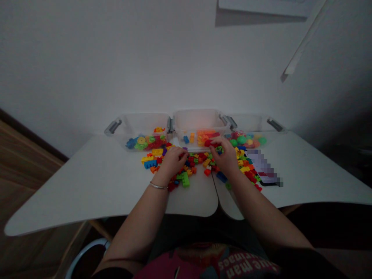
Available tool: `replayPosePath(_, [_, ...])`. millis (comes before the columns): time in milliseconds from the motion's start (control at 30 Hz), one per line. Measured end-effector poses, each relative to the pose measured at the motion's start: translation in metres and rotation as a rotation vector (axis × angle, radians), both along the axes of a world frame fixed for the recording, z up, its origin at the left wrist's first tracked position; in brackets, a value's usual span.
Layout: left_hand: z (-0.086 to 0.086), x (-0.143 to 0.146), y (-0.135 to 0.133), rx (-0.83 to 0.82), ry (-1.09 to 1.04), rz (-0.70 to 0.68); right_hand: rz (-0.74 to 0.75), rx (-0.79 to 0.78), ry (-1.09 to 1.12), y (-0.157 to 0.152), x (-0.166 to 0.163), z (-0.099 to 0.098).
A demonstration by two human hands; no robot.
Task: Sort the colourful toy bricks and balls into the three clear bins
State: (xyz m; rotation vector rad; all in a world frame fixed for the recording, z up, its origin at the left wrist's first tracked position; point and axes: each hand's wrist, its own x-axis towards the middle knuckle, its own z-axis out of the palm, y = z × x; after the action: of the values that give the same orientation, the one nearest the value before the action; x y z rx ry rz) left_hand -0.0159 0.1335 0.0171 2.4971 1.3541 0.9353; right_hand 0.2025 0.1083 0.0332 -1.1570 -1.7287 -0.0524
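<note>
My left hand [173, 159] is over the left part of a pile of coloured toy bricks. Its fingers are curled together, and what they may hold is hidden. A light green brick [185, 179] lies below it on the table, and a blue brick [150, 164] is to its left. My right hand [225, 154] is raised above the right part of the pile, by the front of the middle bin [200, 118]. Thumb and fingers pinch a small red brick [207, 143]. An orange-red and white piece [207, 171] rests between the two hands.
Beside the middle bin stand a left clear bin [145, 120] with mixed toy pieces and a right clear bin [251, 121] with green and coloured round pieces. A phone [264, 166] lies right of the pile. A gap [216, 190] splits the white tabletop [95, 182].
</note>
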Motion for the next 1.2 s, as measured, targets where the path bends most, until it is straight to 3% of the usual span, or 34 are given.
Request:
replayPosePath(167, [0.0, -0.002, 0.002, -0.01, -0.017, 0.047, -0.02, 0.076, -0.092, 0.02, -0.001, 0.04])
replayPosePath(300, [-0.002, -0.003, 0.004, -0.015, -0.026, 0.088, -0.079, 0.071, -0.084, 0.045, -0.009, 0.054])
replayPosePath(433, [-0.004, -0.004, 0.005, 0.002, -0.035, 0.128, -0.109, -0.074, -0.138, 0.065, -0.018, 0.053])
replayPosePath(567, [-0.005, -0.004, 0.005, 0.017, -0.064, 0.14, -0.157, -0.221, -0.335, 0.065, -0.026, 0.05])
replayPosePath(833, [-0.003, -0.003, 0.005, -0.007, -0.054, 0.167, -0.237, -0.169, -0.532, 0.061, -0.027, 0.044])
replayPosePath(1067, [-0.004, -0.003, 0.005, -0.027, -0.048, 0.167, -0.22, -0.12, -0.467, 0.061, -0.027, 0.034])
replayPosePath(1200, [-0.002, -0.003, 0.005, -0.039, -0.051, 0.165, -0.13, -0.139, -0.375, 0.06, -0.023, 0.036])
